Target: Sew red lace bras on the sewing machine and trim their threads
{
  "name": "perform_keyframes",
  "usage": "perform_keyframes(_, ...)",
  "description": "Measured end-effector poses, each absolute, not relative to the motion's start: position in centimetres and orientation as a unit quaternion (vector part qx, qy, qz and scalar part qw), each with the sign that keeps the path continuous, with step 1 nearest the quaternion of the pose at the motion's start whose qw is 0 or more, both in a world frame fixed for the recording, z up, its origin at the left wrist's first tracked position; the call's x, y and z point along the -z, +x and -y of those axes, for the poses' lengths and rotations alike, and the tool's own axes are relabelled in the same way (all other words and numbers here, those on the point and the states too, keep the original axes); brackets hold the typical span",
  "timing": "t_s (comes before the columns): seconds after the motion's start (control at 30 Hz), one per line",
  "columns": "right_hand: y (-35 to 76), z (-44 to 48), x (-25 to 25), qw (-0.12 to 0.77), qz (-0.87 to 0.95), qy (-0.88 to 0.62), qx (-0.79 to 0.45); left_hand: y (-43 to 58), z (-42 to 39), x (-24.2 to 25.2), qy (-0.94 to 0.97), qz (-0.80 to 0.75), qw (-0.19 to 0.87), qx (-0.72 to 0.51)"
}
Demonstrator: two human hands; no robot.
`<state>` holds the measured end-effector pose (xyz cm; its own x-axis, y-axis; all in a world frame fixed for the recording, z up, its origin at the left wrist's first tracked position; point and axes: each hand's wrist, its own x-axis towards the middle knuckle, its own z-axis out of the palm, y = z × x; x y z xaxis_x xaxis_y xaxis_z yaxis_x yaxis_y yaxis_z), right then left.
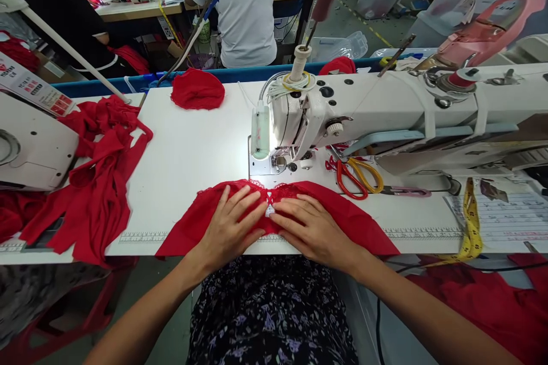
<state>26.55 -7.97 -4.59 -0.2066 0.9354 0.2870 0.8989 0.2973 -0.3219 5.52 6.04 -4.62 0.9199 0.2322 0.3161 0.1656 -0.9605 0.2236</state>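
Head view: left hand (229, 229), right hand (311, 228) flat on red garment (188, 229), fingers spread, gripping nothing; sewing machine (385, 104) just behind.

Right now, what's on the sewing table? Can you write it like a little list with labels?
Hands: left hand and right hand lie flat, side by side, on the cloth
Cloth: red lace-edged cloth with a small white tag between the hands
Behind it: white sewing machine, lamp lit
By the machine: scissors with red and yellow handles
Right edge: yellow tape measure hanging over
Left side: heap of red cloth
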Motion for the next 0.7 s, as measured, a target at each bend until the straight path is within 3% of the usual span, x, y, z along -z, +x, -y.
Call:
perform_keyframes(0.13,26.28,7.68,4.61,0.215,0.802,-0.556,-0.040,5.11,-5.95,4.74,0.977,-0.006,0.095,-0.189)
perform_keyframes(0.7,26.75,7.17,4.45,0.213,0.794,-0.562,-0.088,4.98,-6.56,4.48,0.977,-0.035,0.126,-0.167)
